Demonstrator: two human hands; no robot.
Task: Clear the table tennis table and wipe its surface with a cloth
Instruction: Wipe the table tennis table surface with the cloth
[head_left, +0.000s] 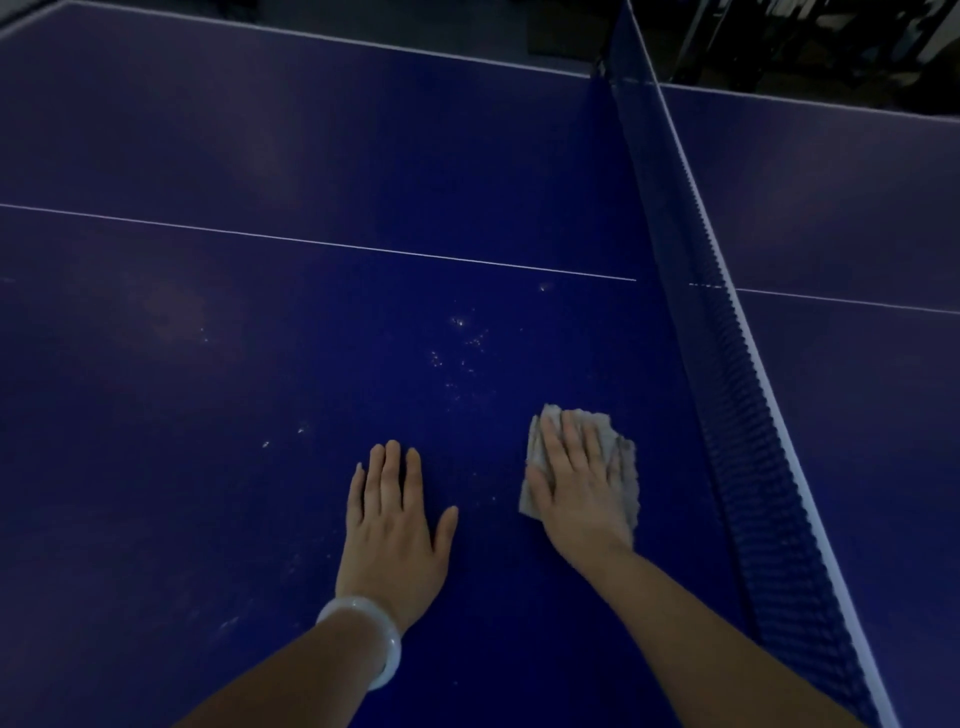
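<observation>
The cloth (582, 457) lay flat on the blue worktop (260, 364), a crumpled grey pad close to the net (727, 364), and my right hand (576, 488) pressed down on it with the fingers straight and spread, not curled round it. My left hand (392, 514) rested palm-down on the bare surface just beside it, fingers straight, holding nothing, apparently bracing me as I leaned in. A pale bangle (374, 639) sat on that wrist.

I judged the clearing step done on this half, since I saw no bats or balls on the part in view, and the wiping step was in hand. Pale specks (462, 343) were scattered on the surface ahead of the cloth, between it and the white centre line (311, 241), with a few more marks (283, 436) off to the left of my left hand. Those looked like what was left to wipe on this side.

The next move, as I read it, called for sliding the cloth forward and left through the specks with steady downward pressure, keeping the pad flat so it would not bunch, and staying off the net. The far side beyond the net showed only in part, and I could not tell its condition.
</observation>
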